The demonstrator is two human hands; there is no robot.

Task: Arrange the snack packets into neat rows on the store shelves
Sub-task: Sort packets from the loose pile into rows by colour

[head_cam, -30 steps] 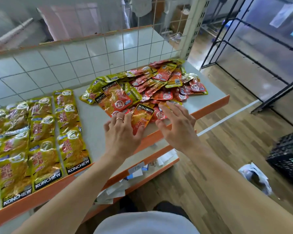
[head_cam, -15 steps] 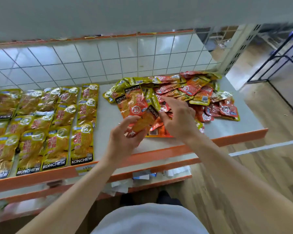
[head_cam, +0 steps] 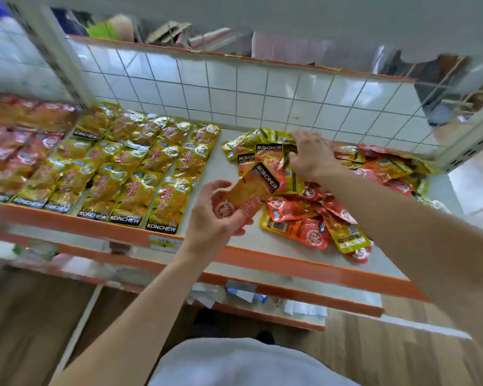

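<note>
Reaching farther back than in the earlier frame, the right hand (head_cam: 310,157) curls into the heap of red and yellow foil packets (head_cam: 299,210) at 12 o'clock; its grip cannot be told. At 9 o'clock the left hand (head_cam: 215,218) pinches a probably light, slippery orange foil snack packet (head_cam: 251,188) by its sealed end.

Loose papers (head_cam: 207,295) (white, one blue) lie above a wooden floor (head_cam: 402,358).
</note>
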